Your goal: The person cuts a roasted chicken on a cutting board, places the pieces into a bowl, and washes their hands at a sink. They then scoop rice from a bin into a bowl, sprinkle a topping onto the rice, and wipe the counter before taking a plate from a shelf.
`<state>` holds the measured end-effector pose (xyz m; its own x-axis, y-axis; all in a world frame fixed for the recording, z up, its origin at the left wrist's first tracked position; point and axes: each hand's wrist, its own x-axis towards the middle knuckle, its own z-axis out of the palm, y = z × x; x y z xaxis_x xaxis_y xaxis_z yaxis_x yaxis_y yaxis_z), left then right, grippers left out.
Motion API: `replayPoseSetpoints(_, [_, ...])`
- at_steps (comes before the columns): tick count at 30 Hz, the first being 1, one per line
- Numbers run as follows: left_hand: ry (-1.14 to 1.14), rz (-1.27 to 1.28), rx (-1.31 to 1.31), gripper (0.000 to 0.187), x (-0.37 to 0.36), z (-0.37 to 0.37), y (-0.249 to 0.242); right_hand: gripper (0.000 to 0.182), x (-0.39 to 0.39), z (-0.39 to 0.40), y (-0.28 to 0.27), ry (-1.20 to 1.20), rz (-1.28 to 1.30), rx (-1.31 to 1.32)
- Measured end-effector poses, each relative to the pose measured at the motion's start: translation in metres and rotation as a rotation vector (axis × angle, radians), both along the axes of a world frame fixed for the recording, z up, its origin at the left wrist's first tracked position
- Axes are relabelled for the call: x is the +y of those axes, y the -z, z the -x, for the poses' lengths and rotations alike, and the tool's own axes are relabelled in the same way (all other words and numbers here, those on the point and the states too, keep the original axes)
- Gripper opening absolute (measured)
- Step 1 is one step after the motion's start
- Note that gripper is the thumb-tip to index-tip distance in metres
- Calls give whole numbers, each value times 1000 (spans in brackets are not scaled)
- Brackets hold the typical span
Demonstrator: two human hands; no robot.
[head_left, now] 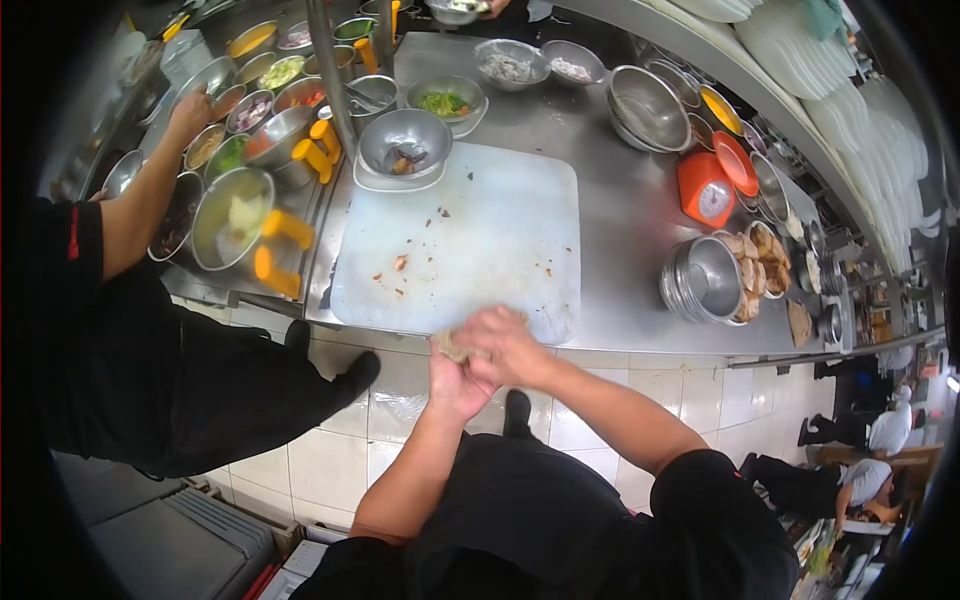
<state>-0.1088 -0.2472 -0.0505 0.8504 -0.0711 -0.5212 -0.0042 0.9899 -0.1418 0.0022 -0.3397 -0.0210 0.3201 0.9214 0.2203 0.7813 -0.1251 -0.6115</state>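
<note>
My left hand (460, 387) and my right hand (512, 347) meet at the near edge of a white cutting board (490, 230). Between them is a crumpled tan cloth (455, 348). The left palm is turned up under it, with the fingers closed round it. My right hand lies over the cloth, its fingers bent onto it and slightly blurred. Brown and reddish food scraps (401, 263) are scattered on the board. At its far left corner, a metal bowl (405, 142) with a few dark pieces inside sits on a white dish (400, 182).
A co-worker's arm (150, 205) reaches over metal bowls of chopped ingredients at left. Yellow handles (278, 270) stick out there. On the right stand an orange scale (706, 190), stacked metal bowls (690, 280) and browned food pieces (750, 270). Plates (770, 50) line the shelf above.
</note>
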Motion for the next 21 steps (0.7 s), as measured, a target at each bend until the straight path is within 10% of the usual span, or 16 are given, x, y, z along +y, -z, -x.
replayPoseSetpoints(2, [-48, 195, -190, 63, -5, 8, 43, 31, -11, -5, -8, 57, -98, 146])
replayPoseSetpoints(3, [29, -117, 189, 52, -15, 0, -12, 33, -15, -10, -13, 82, -152, 221])
replayPoseSetpoints(10, [109, -39, 162, 37, -48, -22, 45, 33, -11, -128, 13, 709, 139, -381])
replayPoseSetpoints(14, [91, -73, 37, 34, -47, -29, 37, 33, -32, -15, 3, 160, 9, -190])
replayPoseSetpoints(17, [102, -97, 72, 33, -16, -10, 38, 31, -5, -29, -9, 186, -45, -71])
replayPoseSetpoints(21, [45, -244, 219, 36, 52, 28, 21, 41, 78, -147, -9, 707, -53, -297])
